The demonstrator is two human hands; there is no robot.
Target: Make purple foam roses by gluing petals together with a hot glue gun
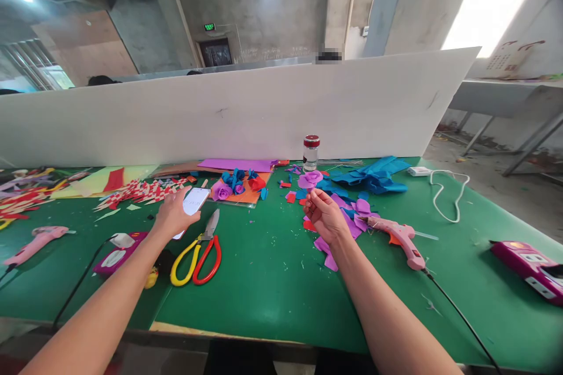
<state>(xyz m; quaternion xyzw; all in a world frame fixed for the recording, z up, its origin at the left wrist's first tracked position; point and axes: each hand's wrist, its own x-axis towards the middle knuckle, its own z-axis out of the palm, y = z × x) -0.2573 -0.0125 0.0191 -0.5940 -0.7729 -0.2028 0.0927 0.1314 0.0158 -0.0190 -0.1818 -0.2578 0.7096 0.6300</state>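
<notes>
Flower [310, 179], light purple, petals spread

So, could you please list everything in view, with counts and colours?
Table: one, green, foreground
Board: one, white, behind table
Jar: one, clear with red lid, back centre
Scissors: one, red and yellow, centre left
Glue guns: two, pink, either side
Power strips: two, purple, either side
Paper flowers: several, mixed, back centre
Paper strips: many, reddish, back left
Paper scraps: many, mostly purple, centre right
Crumpled paper: one heap, blue, back right
Adapter: one, white, back right
Phone: one, whitish, centre left
Held flower: one, purple, centre
Left grip: one, bare, around phone
Right grip: one, bare, on held flower
</notes>
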